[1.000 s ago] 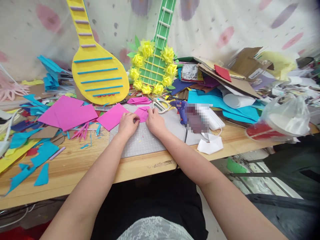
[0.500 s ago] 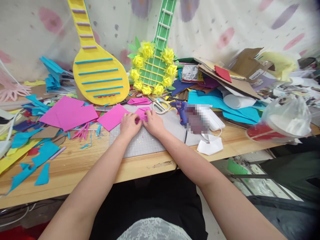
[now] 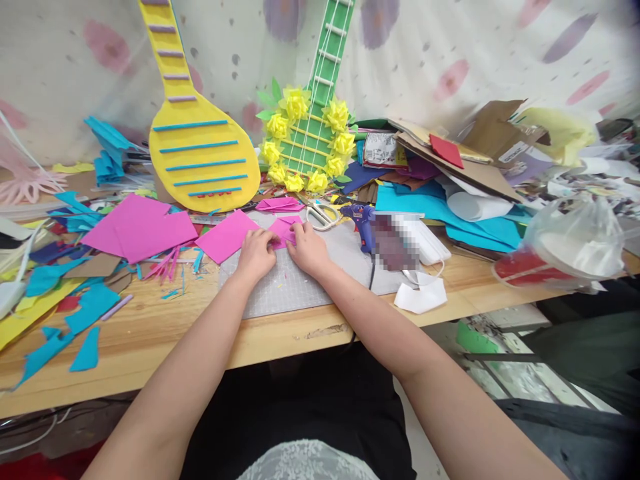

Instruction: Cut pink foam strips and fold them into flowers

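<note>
A small folded piece of pink paper [image 3: 281, 230] lies on the grey cutting mat [image 3: 295, 287], between my two hands. My left hand [image 3: 257, 255] has its curled fingers on the paper's left edge. My right hand [image 3: 307, 248] grips the right side, its thumb and fingers bent over it. Fingertips partly cover the piece. A square pink sheet [image 3: 227, 237] lies just left of my left hand. Behind the hands is another folded pink piece [image 3: 279, 204], beside white-handled scissors [image 3: 323, 217].
A blue glue gun [image 3: 364, 223] rests right of the mat. At the back lean a yellow paper guitar [image 3: 203, 150] and a green flower-trimmed one [image 3: 307, 143]. Paper scraps [image 3: 93, 307] cover the left; cardboard [image 3: 465, 170] is piled right, near a bagged red cup [image 3: 530, 267].
My left hand's fingers have shifted slightly and flattened along the pink paper's edge. My right hand stays nearly in place. The camera view has tilted a little.
</note>
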Demonstrator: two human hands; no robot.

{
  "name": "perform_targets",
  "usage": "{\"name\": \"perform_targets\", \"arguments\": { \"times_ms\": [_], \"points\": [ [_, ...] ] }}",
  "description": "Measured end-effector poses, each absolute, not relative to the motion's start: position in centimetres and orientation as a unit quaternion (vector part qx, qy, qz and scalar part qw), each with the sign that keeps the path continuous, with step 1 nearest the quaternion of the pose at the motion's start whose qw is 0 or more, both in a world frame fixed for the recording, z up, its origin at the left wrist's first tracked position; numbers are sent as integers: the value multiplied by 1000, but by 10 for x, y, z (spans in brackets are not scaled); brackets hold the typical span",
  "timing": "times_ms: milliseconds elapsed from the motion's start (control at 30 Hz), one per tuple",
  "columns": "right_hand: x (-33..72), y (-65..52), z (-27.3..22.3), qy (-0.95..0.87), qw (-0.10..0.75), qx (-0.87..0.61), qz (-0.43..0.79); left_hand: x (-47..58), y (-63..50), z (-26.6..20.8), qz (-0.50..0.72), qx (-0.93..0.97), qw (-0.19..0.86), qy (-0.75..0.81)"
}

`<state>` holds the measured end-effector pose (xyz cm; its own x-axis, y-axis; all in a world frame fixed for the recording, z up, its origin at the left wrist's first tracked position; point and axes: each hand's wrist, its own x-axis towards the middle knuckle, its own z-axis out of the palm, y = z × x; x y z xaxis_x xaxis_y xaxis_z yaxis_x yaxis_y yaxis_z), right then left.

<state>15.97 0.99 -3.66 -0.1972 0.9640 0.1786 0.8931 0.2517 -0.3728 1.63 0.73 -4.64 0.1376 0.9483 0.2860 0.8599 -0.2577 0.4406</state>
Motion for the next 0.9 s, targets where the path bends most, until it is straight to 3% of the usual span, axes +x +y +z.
{"name": "perform_targets", "arguments": {
  "times_ms": [233, 500, 667, 900],
  "points": [
    [178, 27, -37, -714, 320, -610, 124, 12, 5, -42, 350, 702, 119, 608],
    [186, 33, -41, -735, 297, -584, 174, 14, 5, -43, 274, 742, 86, 606],
    [186, 29, -38, -739, 297, -558, 232, 10, 10, -44, 296, 732, 118, 602],
    [188, 28, -39, -780, 326, -473, 249, 8, 11, -40, 318, 708, 63, 627]
  ]
}}
